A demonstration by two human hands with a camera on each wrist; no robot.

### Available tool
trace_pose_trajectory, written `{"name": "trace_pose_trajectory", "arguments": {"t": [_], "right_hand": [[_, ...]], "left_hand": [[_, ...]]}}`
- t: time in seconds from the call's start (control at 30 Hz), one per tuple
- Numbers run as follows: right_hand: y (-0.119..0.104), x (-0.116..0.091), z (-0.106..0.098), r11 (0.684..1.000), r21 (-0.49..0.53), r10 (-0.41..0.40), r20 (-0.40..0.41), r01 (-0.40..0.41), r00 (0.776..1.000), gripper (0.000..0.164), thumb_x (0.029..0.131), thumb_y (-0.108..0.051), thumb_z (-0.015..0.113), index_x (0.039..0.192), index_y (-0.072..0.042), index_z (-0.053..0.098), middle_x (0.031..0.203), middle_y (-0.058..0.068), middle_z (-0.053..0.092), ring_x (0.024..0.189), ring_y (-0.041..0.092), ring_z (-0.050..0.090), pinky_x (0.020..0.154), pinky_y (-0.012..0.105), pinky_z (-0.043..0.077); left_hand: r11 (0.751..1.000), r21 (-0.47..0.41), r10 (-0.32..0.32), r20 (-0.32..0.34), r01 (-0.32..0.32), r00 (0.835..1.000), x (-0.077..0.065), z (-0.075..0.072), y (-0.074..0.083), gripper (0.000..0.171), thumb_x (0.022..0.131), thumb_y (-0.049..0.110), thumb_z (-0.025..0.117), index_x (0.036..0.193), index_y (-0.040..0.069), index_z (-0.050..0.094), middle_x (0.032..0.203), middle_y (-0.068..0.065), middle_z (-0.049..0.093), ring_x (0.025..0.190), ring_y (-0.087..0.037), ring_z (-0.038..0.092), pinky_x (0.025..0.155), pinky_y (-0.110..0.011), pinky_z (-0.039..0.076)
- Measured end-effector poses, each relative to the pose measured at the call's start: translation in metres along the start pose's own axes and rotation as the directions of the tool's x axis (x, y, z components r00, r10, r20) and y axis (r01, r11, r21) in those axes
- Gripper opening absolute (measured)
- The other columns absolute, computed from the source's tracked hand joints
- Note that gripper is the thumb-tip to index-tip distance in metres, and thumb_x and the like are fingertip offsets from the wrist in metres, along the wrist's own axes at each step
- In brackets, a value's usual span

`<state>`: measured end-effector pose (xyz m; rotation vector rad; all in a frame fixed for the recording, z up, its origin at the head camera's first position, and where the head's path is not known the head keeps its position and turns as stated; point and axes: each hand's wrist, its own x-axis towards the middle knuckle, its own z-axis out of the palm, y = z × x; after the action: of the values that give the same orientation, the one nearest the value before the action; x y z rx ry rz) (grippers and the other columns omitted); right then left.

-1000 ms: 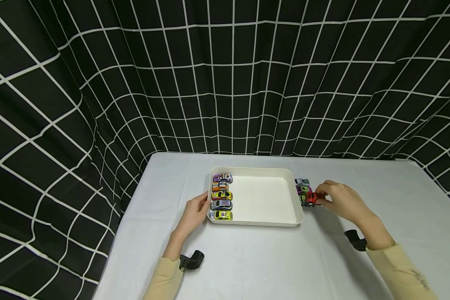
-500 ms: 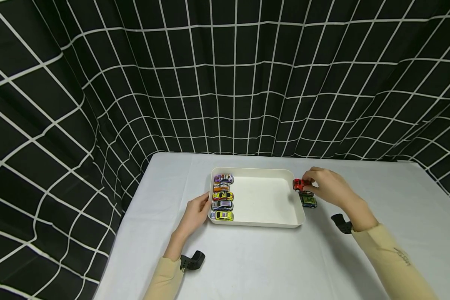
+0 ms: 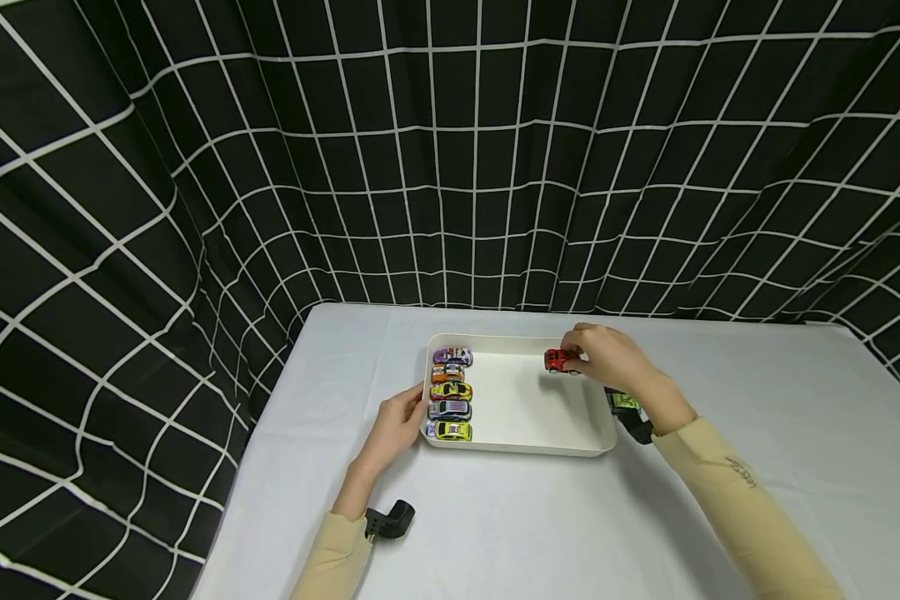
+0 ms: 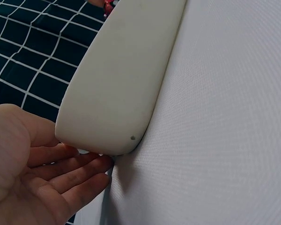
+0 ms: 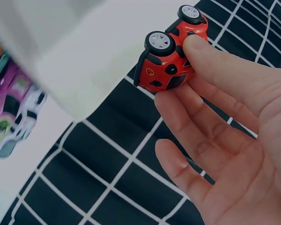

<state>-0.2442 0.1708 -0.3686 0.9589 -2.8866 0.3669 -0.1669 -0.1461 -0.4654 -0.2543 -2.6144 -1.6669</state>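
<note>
My right hand [image 3: 607,354] pinches a red toy car [image 3: 561,361] over the right part of a white tray [image 3: 521,448]. In the right wrist view, the thumb lies on the side of the car [image 5: 171,61], with fingers beneath and its wheels facing up in that view. My left hand [image 3: 395,423] rests against the tray's left end, fingers fairly straight. From the left wrist, the fingertips [image 4: 100,164] show low at the tray's corner, while the thumb tip is hidden behind its wall [image 4: 117,84]. Several colourful toy cars [image 3: 450,409] stand in a column along the tray's left inside.
A green toy car [image 3: 622,401] sits on the white table [image 3: 495,525] just right of the tray, partly covered by the right wrist's black camera mount [image 3: 636,427]. Purple and silver cars [image 5: 11,101] also show beside the tray. A black gridded curtain [image 3: 510,167] hangs behind.
My right hand has lifted the red car from beside the other cars on the right and carried it left over the tray's rim. The left hand stays at the tray's left end.
</note>
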Motion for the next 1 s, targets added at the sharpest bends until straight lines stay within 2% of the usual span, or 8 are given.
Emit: {"name": "trace_pose_trajectory", "arguments": {"t": [0.17,0.37,0.6,1.0], "right_hand": [[-0.002,0.010,0.007,1.000,0.022,0.010,0.009,-0.010,1.000,0.012,0.075,-0.009,0.076,0.084,-0.007,0.069,0.082,0.003,0.063,0.073,0.021,0.058,0.060,0.035,0.049],[-0.003,0.022,0.019,0.999,0.042,-0.015,0.012,0.014,1.000,0.011,0.076,-0.008,0.076,0.083,-0.007,0.068,0.081,0.003,0.062,0.072,0.022,0.057,0.059,0.033,0.049],[-0.009,0.036,0.031,0.998,0.055,-0.023,0.019,0.022,1.000,0.012,0.075,-0.011,0.077,0.082,-0.007,0.067,0.079,0.003,0.061,0.069,0.016,0.051,0.058,0.030,0.047],[-0.018,0.057,0.054,0.999,0.021,-0.027,0.018,0.027,0.999,0.010,0.077,-0.010,0.075,0.077,-0.010,0.065,0.079,0.002,0.058,0.069,0.016,0.050,0.060,0.033,0.046]], "left_hand": [[1.000,-0.006,0.004,0.002,-0.004,1.000,0.000,0.001,0.000,0.040,0.097,0.006,0.046,0.133,-0.012,0.040,0.125,-0.028,0.052,0.110,-0.032,0.056,0.090,-0.027,0.050],[1.000,0.003,0.013,-0.004,-0.013,1.000,0.000,0.001,-0.001,0.040,0.096,0.004,0.047,0.132,-0.012,0.041,0.123,-0.028,0.053,0.108,-0.032,0.058,0.089,-0.026,0.050],[1.000,0.008,0.008,-0.011,-0.008,1.000,0.000,0.000,-0.001,0.040,0.096,0.004,0.048,0.131,-0.012,0.042,0.122,-0.028,0.054,0.107,-0.032,0.059,0.088,-0.026,0.051],[1.000,0.014,-0.009,-0.005,0.009,1.000,-0.001,0.000,0.002,0.040,0.096,0.006,0.048,0.132,-0.012,0.042,0.123,-0.028,0.053,0.110,-0.031,0.057,0.088,-0.026,0.050]]}}
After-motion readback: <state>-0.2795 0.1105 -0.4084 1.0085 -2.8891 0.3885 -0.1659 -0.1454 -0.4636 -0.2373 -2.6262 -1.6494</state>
